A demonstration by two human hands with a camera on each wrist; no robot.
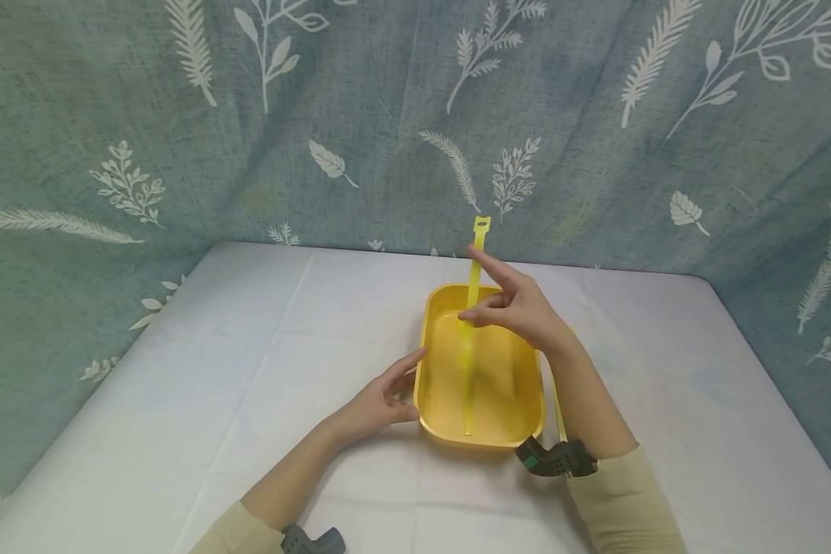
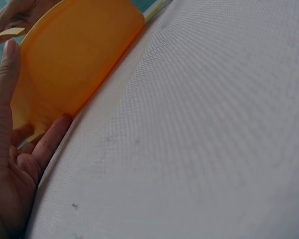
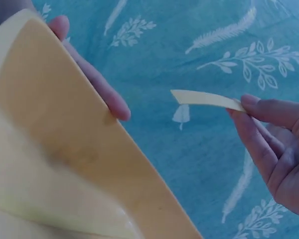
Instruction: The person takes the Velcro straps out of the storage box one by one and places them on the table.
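Behind the white surface (image 1: 180, 369) hangs a grey-green cloth (image 1: 360, 115) printed with pale leaves and fern sprigs. On the surface, near its middle, stands our yellow tray (image 1: 435, 415), a shallow rectangular dish with rounded corners.

Our left hand (image 1: 381, 396) rests against the tray's left wall, fingers straight and relaxed along the rim and thumb low at the near corner; it steadies the tray without curling round it. Our right hand (image 1: 515, 304) is raised over the tray's far half and pinches a long yellow strap (image 1: 467, 362) between thumb and fingers. The strap runs upright from a slotted tab at its top (image 1: 481, 225), past the pinch, down to the tray floor, where its lower end lies near the front wall. A second thin yellow strip (image 1: 559, 412) shows just beside the tray's right edge, by our right wrist.

We judge the step in hand to be the handling of the strap over the tray: one end is down inside, the rest held aloft. The next move, as we read it, calls for the pinch to be lowered so the strap folds inside the walls rather than springing over the far rim, with the left hand bracing the tray.
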